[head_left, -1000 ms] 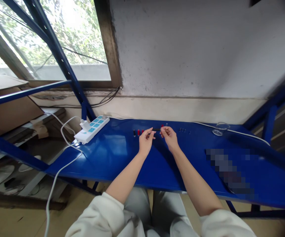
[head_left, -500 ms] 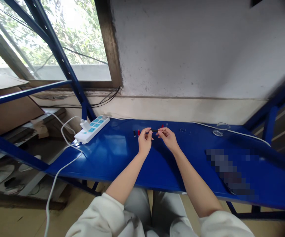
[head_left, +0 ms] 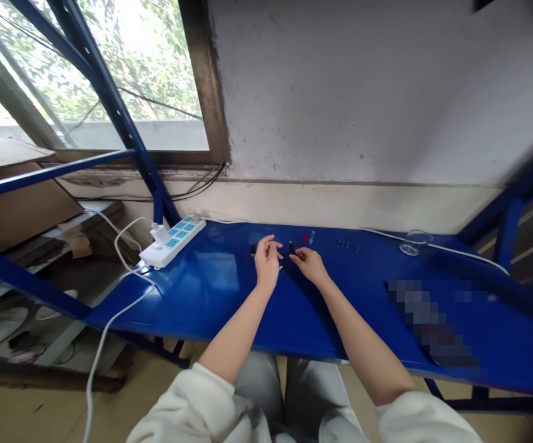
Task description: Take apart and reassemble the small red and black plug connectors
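Observation:
My right hand pinches a small black tube between thumb and fingertips, its upper end pointing away from me. The tube is too small to tell its exact kind. To the left, my left hand hovers over the table with fingers apart, holding nothing. Just beyond its left side stands another small black piece. Past my right hand are a small red piece and a clear one. Several tiny clear pieces lie farther right.
The blue table runs along the wall. A white power strip with a plugged-in adapter lies at the left. Toward the back right are clear round dish-like items near a white cable. A blurred-out dark object occupies the right side.
My left hand has let go of the black tube and moved slightly left, now hiding the red piece there. My right hand keeps the tube and has turned it more upright.

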Demonstrator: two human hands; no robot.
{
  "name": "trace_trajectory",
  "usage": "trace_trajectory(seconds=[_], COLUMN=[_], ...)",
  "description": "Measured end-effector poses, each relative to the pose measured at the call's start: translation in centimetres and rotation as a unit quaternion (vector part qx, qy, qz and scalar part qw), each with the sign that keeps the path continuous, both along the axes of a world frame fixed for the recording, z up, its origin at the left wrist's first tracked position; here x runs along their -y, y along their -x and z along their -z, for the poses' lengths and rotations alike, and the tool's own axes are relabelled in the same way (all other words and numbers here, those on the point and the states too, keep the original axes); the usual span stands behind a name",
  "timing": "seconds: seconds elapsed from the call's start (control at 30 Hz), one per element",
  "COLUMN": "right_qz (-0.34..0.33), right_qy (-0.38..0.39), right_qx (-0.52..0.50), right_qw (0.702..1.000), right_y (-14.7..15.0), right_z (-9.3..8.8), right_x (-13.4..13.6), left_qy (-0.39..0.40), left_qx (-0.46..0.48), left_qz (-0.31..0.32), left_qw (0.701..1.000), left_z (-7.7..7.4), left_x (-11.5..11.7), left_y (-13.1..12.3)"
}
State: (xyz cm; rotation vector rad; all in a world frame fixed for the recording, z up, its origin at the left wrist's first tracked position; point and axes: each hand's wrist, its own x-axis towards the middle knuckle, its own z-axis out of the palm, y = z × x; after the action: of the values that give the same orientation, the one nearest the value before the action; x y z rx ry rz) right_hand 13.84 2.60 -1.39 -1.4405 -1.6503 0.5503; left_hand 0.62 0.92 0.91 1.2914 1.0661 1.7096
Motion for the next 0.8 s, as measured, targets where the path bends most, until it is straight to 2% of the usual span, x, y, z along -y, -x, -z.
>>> trace_trajectory(seconds=[0.13,0.33,0.43,0.67,0.8], right_qz=[-0.004,-0.015,-0.027,-0.031,-0.045], right_qy=[0.057,0.052,0.055,0.081,0.121], right_qx=[0.038,0.16,0.185,0.183,0.163], right_qw=[0.998,0.986,0.981,0.979,0.978], right_y=[0.7,2.6,3.2,3.8,3.1], right_z=[0.2,-0.1,-0.1,0.0,-0.5], right_x=[-1.3,-3.1,-3.6,-4.3,-4.2], left_qy=[0.034,0.053,0.059,0.07,0.06], left_qx=[0.084,0.169,0.199,0.216,0.169], left_qz=[-0.044,-0.051,-0.051,-0.044,-0.042], left_qw=[0.995,0.983,0.977,0.973,0.983], left_z=[0.1,-0.2,-0.4,-0.6,-0.4], left_x=[-0.9,-1.0,-1.0,-1.1,-1.0], left_y=[0.7,1.0,1.1,1.1,1.0])
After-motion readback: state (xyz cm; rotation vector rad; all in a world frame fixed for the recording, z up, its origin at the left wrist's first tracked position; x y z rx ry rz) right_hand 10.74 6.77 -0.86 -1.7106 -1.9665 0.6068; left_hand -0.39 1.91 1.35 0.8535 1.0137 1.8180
